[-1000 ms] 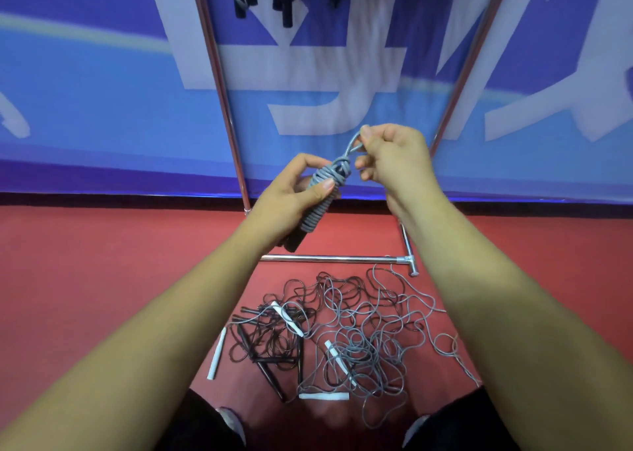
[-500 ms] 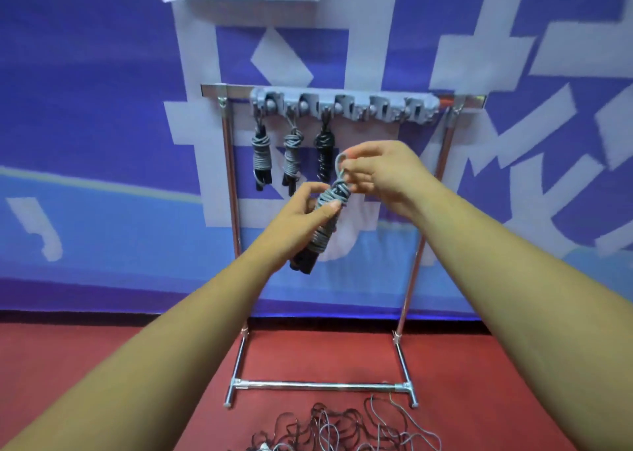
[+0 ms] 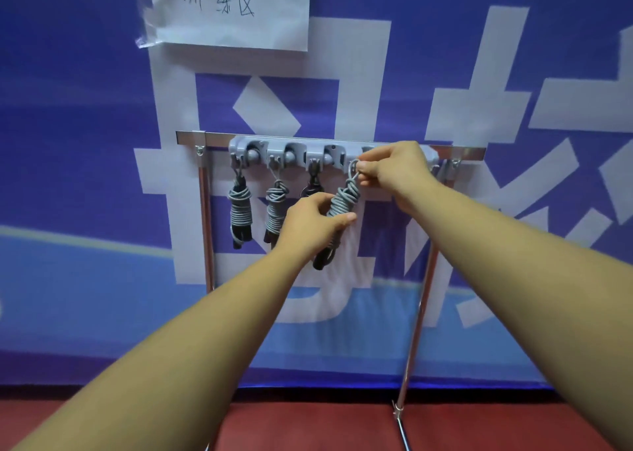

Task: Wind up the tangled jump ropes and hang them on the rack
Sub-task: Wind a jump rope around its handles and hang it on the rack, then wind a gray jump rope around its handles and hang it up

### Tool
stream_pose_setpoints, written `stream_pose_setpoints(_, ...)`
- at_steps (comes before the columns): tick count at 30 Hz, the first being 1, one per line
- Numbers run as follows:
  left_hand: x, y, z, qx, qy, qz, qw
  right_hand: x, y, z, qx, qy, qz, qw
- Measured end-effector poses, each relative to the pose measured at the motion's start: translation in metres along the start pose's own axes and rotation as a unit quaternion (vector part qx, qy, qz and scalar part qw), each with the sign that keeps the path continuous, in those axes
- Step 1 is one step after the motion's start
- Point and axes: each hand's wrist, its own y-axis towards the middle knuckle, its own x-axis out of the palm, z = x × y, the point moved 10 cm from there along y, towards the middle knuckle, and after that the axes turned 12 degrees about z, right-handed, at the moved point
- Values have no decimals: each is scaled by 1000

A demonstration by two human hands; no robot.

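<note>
White paper sign (image 3: 236, 9) reading 训练区, grey rope bundle (image 3: 344, 200) at rack (image 3: 219, 139)

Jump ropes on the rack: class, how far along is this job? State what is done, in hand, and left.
Done: three wound bundles hang on the rack, two grey, one dark. In hand: the left hand grips a fourth grey bundle while the right hand pinches its loop at the next holder. Left: seating that loop; any unwound ropes are out of view.
</note>
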Motion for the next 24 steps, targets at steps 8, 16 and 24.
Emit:
stream_pose_setpoints(8,32,52,-22,-20,4,12,1000,8,63,22,-21,-96,86,991)
stream_pose_setpoints(16,58,60,-44,-59,6,-28,998,21,76,60,40,4,59,997)
stream_pose_setpoints(24,55,37,-66,-62,50,-53,995,5,43,66,-84,-230,102,964)
